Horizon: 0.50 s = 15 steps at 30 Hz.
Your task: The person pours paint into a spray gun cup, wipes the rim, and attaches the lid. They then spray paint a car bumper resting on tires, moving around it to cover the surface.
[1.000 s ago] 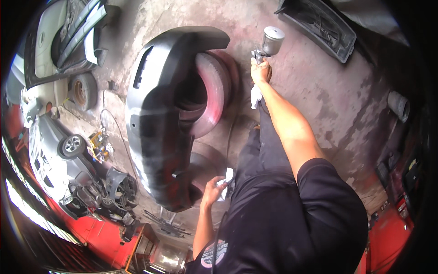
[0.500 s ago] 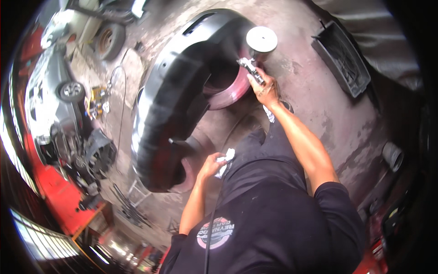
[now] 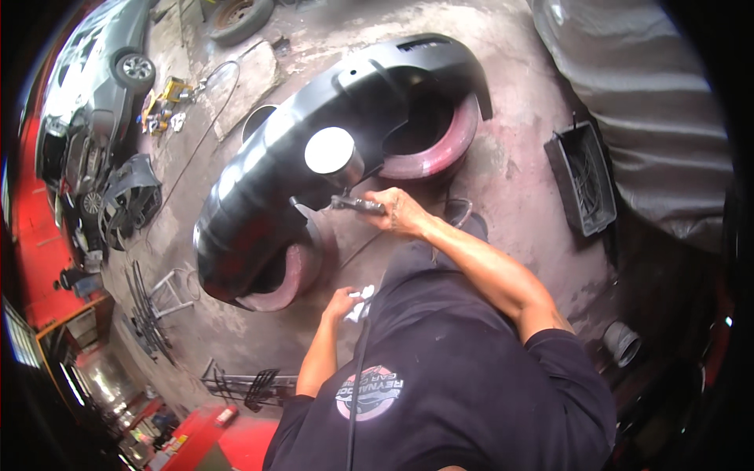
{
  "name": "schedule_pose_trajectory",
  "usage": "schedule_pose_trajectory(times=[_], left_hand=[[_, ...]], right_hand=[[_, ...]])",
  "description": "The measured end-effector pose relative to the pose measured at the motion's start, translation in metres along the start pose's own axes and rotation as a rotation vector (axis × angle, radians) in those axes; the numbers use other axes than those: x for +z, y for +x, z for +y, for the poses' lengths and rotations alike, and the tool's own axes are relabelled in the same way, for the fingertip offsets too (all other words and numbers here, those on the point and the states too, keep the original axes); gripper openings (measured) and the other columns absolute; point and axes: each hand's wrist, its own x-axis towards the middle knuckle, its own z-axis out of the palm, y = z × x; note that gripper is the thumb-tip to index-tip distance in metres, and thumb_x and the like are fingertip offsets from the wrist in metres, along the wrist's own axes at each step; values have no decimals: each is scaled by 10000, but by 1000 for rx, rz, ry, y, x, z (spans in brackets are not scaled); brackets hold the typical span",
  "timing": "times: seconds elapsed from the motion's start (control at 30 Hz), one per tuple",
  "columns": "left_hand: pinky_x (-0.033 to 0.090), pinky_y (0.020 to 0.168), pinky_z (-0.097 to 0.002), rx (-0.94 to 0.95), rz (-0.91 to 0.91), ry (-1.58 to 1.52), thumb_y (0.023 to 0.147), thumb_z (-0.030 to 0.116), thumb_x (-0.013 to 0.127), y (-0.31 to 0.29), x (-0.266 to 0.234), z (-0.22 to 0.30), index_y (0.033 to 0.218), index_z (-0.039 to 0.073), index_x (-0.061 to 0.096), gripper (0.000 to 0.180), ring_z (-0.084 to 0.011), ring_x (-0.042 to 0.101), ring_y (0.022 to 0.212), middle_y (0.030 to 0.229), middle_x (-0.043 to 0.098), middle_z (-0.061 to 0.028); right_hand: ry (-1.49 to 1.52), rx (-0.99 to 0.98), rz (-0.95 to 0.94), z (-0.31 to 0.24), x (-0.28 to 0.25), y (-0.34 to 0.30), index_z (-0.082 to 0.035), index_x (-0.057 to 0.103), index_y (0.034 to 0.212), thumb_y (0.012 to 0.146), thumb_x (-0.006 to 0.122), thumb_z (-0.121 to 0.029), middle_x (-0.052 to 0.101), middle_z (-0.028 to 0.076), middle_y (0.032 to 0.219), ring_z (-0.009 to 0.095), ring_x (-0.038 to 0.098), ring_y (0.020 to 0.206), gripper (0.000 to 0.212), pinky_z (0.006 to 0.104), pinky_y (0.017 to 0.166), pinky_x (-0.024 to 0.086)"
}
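My right hand (image 3: pixel 400 210) is wrapped round a paint spray gun (image 3: pixel 357 205) with a white-topped metal cup (image 3: pixel 331 153). The gun is above the inner edge of a long black car bumper (image 3: pixel 271 157), which rests on pinkish-red tyres (image 3: pixel 428 161). Lower down, my left hand (image 3: pixel 343 301) is closed on a crumpled white cloth (image 3: pixel 362 303) beside my leg, away from the bumper. A dark hose (image 3: pixel 357 385) runs down over my black shirt.
A grey car (image 3: pixel 94 86) with its front parts off stands at the left, near a loose bumper (image 3: pixel 133 200). To the right are a black bin (image 3: pixel 581 179) and a silvery cover (image 3: pixel 628 118). A wheel (image 3: pixel 242 20) lies at the top.
The spray gun in my right hand has swung left, from the bumper's right end to about its middle. My left hand keeps the cloth low. The view has turned.
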Motion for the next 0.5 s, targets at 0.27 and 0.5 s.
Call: schedule_pose_trajectory(times=[0.27, 0.5], left_hand=[[574, 718, -408, -31, 70, -194, 875, 191, 788, -5, 27, 8, 1293, 34, 713, 453, -241, 708, 916, 1060, 755, -167], [565, 782, -368, -5, 95, -372, 879, 158, 793, -9, 53, 47, 1298, 40, 708, 443, -234, 701, 998, 1138, 743, -175]], right_hand=[[-10, 188, 157, 1, -72, 64, -54, 765, 1134, 921, 789, -192, 779, 165, 929, 225, 771, 843, 255, 388, 769, 586], [-364, 335, 460, 77, -228, 116, 2, 760, 1135, 938, 778, -414, 781, 221, 984, 328, 770, 883, 460, 432, 819, 584]])
